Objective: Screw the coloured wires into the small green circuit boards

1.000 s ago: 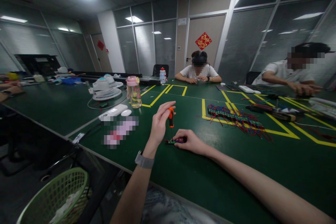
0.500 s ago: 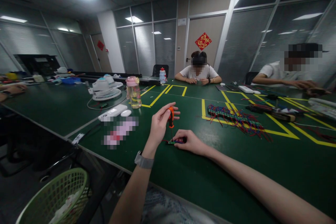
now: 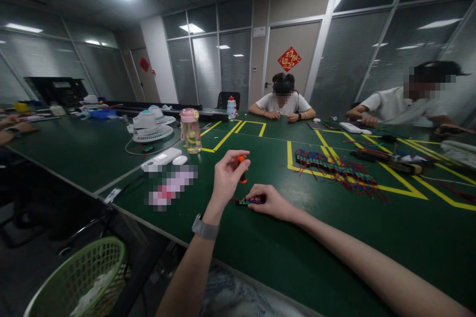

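Note:
My left hand [image 3: 227, 174] grips the handle of an orange and black screwdriver [image 3: 243, 178], which stands nearly upright. Its thin shaft points down at a small green circuit board [image 3: 243, 202] with wires, lying on the table. Whether the tip touches a screw is too small to tell. My right hand [image 3: 270, 202] is closed on the board's right part and holds it down; its fingers partly hide the board and the dark wires. To the right lies a row of several similar green boards [image 3: 330, 164] with red and blue wires.
A pink-lidded bottle [image 3: 191, 131], a white fan [image 3: 151, 129] and a white power strip [image 3: 162, 159] stand to the left on the green table [image 3: 297, 257]. Below the edge is a green basket [image 3: 78, 277]. Co-workers [image 3: 283, 101] sit across, inside yellow tape marks.
My left fingers have curled further around the screwdriver's handle, and the thumb has shifted. My right hand stays on the board. The co-worker at right has leaned and moved their hands.

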`<state>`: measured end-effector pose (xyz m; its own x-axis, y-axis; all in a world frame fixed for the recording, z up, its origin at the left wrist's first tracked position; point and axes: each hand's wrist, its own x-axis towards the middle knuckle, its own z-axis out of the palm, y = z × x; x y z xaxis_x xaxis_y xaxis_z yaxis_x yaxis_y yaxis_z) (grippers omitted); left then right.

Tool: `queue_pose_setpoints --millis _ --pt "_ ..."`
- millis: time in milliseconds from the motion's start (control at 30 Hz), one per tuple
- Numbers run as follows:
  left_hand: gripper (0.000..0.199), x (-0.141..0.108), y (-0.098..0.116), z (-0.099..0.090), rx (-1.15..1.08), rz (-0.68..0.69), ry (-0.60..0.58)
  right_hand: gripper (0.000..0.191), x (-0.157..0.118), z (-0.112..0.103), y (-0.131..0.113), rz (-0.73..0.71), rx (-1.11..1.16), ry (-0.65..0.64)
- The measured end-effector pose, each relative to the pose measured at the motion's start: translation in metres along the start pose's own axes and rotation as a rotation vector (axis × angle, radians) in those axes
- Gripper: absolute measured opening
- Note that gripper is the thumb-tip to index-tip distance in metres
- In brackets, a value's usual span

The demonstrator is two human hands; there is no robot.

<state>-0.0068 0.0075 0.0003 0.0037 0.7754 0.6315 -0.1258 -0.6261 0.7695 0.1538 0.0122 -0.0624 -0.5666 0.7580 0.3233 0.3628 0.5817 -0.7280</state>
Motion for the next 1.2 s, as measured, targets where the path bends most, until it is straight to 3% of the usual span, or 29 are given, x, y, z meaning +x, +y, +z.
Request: queue_pose_setpoints --millis 67,233,433,633,833,1033,1200 --pt "0.021 0.0000 0.0004 -0.0005 0.031 0.023 0.000 0.018 -0.0003 0.0002 -0.0002 0.003 -0.001 0.000" --pt "0.033 0.0004 0.0004 0.0012 -0.199 -0.064 -0.096 0.017 -0.0004 0.0008 -0.0008 0.008 -0.006 0.006" --pt "0.024 -0.0001 -0.0007 -0.0030 0.019 0.001 0.015 0.018 0.0001 -0.0007 -0.0026 0.015 -0.001 0.001" --pt "0.034 -0.0002 0.0007 0.0012 -0.215 -0.064 -0.131 0.018 -0.0002 -0.0001 -0.0023 0.017 -0.001 -0.002" --pt "0.024 -0.0002 0.0018 0.0005 0.005 -0.012 -0.029 0.018 0.0000 0.0008 0.0001 -0.004 -0.006 0.005" --pt "0.034 0.0002 0.0028 0.0024 -0.174 -0.068 -0.132 0.017 0.0005 0.0004 -0.0013 0.008 -0.005 0.009" --pt "0.028 0.0003 0.0017 -0.0003 -0.029 -0.021 -0.022 0.017 0.0004 0.0003 -0.0017 0.010 0.000 0.005"
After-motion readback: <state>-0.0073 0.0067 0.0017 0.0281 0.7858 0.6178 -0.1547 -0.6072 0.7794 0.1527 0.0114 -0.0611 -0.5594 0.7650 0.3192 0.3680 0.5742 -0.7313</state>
